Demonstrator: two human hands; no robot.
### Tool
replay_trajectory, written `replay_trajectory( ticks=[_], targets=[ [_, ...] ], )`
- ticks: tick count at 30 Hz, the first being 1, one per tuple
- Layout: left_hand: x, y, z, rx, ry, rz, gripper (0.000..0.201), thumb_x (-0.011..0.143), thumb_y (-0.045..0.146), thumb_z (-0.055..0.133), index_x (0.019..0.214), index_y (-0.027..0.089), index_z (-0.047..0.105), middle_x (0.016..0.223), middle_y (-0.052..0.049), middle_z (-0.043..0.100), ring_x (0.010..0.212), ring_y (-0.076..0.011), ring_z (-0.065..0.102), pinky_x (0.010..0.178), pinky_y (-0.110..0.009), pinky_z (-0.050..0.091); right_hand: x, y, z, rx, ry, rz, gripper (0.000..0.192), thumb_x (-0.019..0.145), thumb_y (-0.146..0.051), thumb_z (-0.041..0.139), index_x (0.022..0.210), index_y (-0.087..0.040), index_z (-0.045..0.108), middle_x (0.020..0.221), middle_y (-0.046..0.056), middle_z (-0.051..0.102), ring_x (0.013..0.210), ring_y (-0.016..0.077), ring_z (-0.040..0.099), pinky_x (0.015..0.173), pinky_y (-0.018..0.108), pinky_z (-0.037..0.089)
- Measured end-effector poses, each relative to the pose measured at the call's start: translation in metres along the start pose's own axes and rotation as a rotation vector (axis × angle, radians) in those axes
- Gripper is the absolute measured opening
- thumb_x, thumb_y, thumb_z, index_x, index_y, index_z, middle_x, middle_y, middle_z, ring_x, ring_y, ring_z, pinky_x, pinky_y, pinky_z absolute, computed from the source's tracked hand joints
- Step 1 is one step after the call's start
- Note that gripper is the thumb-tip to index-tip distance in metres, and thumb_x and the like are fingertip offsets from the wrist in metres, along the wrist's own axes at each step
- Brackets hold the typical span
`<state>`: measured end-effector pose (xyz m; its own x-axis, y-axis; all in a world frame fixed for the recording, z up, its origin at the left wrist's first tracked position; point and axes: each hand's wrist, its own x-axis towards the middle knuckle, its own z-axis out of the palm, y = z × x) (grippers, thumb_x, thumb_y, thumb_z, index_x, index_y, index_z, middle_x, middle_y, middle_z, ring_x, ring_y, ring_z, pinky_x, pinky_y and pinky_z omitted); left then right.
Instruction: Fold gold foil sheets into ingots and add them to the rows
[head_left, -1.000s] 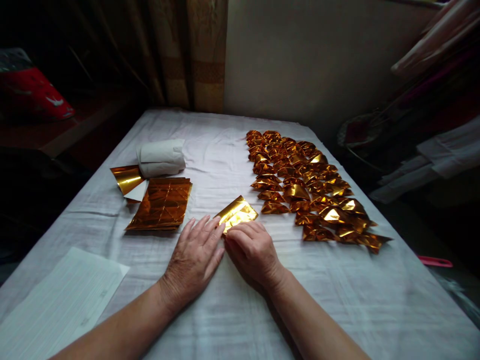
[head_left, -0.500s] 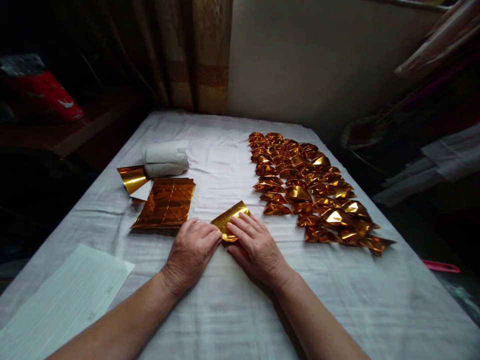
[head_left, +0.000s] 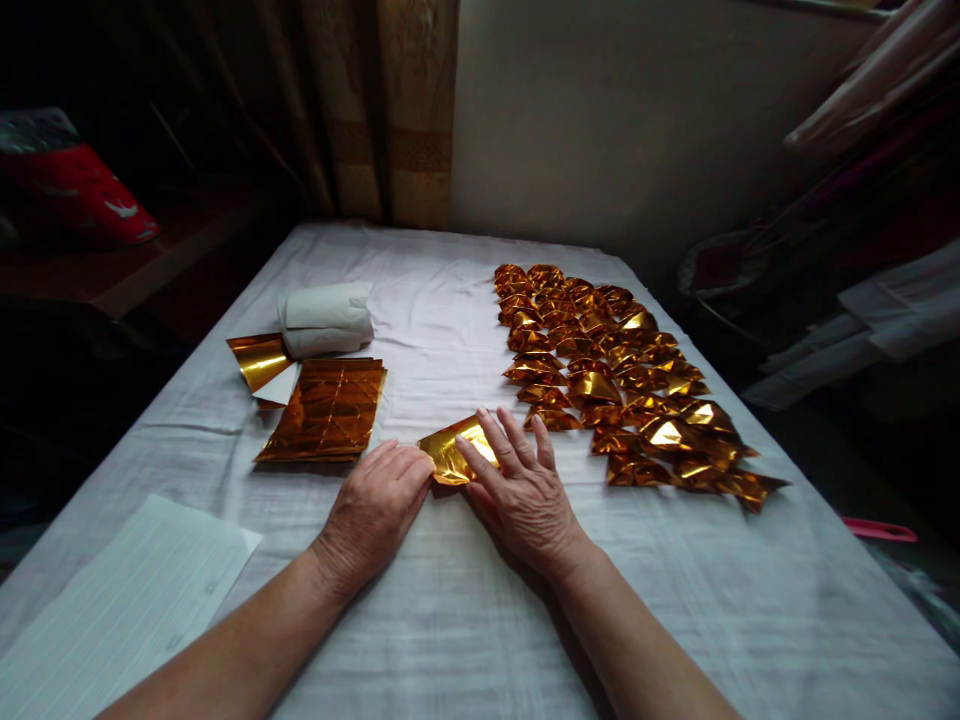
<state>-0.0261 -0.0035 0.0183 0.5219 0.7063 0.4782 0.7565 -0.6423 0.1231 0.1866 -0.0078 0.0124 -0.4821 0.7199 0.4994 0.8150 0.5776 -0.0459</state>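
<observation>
Both hands are flat on the white cloth [head_left: 465, 620] at 6 o'clock, with a gold foil sheet [head_left: 448, 455] between them. The left hand [head_left: 375, 508] has its fingers together and loosely curled, fingertips touching the sheet's near-left edge. The right hand [head_left: 525, 492] lies palm down with fingers spread open, pressing on the sheet's right half; nothing is gripped.

A second ago more of the sheet showed, reaching out toward 12 o'clock past the fingertips. Now it looks smaller and doubled over, and the right hand has slid forward across it with the fingers fanned wider. My read: a fold has just been laid and is being flattened. The left hand has barely shifted.

Around: a stack of flat gold sheets [head_left: 324, 412] at 10 o'clock, just beside the left hand but apart from it. A loose curled gold sheet [head_left: 259, 360] and a white paper roll [head_left: 326, 318] lie beyond the stack. Rows of folded gold pieces [head_left: 622, 385] run from 1 to 3 o'clock; the nearest ones lie close to the right fingertips, so there is little room on that side. A lined white paper [head_left: 127, 600] lies at 8 o'clock, well apart. Nothing covers the sheet but the hands.
</observation>
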Motion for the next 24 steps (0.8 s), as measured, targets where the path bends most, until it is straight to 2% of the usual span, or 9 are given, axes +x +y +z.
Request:
replay_trajectory(
  ticks=[6,9,11,15,19,24],
  targets=[
    [-0.004,-0.003,0.004,-0.04,0.003,-0.007,0.018,0.096,0.015,0.043,0.099,0.018,0.061,0.101,-0.007,0.07,0.096,-0.0194,0.065,0.101,-0.04,0.05,0.001,0.002,0.002,0.029,0.037,0.0,0.031,0.095,-0.027,0.057,0.126,-0.024,0.062,0.148,0.013,0.049,0.142,0.0287,0.036,0.117,0.056,0.022],
    [-0.006,-0.003,0.006,-0.056,-0.005,-0.011,0.017,0.095,0.014,0.044,0.102,0.017,0.06,0.104,-0.008,0.07,0.099,-0.0205,0.064,0.103,-0.042,0.048,0.001,0.007,0.003,0.074,0.032,0.019,0.02,0.095,-0.026,0.057,0.112,-0.024,0.068,0.129,0.007,0.066,0.125,0.0245,0.055,0.114,0.049,0.027],
    [-0.005,-0.002,0.004,-0.068,-0.01,-0.013,0.018,0.094,0.015,0.045,0.104,0.016,0.059,0.105,-0.008,0.069,0.102,-0.022,0.063,0.103,-0.043,0.047,0.001,0.01,0.004,0.111,0.01,0.028,0.017,0.096,-0.025,0.056,0.107,-0.024,0.069,0.114,0.004,0.072,0.109,0.0196,0.062,0.109,0.042,0.034],
    [-0.001,0.004,-0.004,-0.075,-0.005,-0.028,0.017,0.094,0.027,0.053,0.105,0.017,0.062,0.105,-0.008,0.069,0.103,-0.0253,0.06,0.101,-0.047,0.043,0.002,0.008,0.002,0.144,-0.02,0.008,0.016,0.096,-0.023,0.055,0.104,-0.023,0.07,0.107,0.004,0.074,0.098,0.0181,0.063,0.094,0.035,0.042],
    [0.002,0.006,-0.007,-0.077,-0.006,-0.017,0.015,0.096,0.028,0.054,0.089,0.021,0.065,0.088,-0.004,0.068,0.089,-0.022,0.058,0.094,-0.042,0.043,0.003,0.003,0.0,0.199,-0.022,-0.014,0.017,0.097,-0.023,0.054,0.102,-0.022,0.07,0.104,0.004,0.074,0.094,0.0186,0.063,0.085,0.034,0.043],
    [-0.001,0.001,-0.003,-0.136,-0.042,-0.085,0.018,0.098,0.028,0.05,0.089,0.02,0.064,0.082,-0.001,0.068,0.081,-0.0203,0.058,0.08,-0.036,0.042,0.001,0.007,0.002,0.343,-0.004,0.092,0.016,0.096,-0.026,0.055,0.101,-0.021,0.07,0.101,0.005,0.073,0.091,0.0189,0.062,0.082,0.034,0.046]
  ],
)
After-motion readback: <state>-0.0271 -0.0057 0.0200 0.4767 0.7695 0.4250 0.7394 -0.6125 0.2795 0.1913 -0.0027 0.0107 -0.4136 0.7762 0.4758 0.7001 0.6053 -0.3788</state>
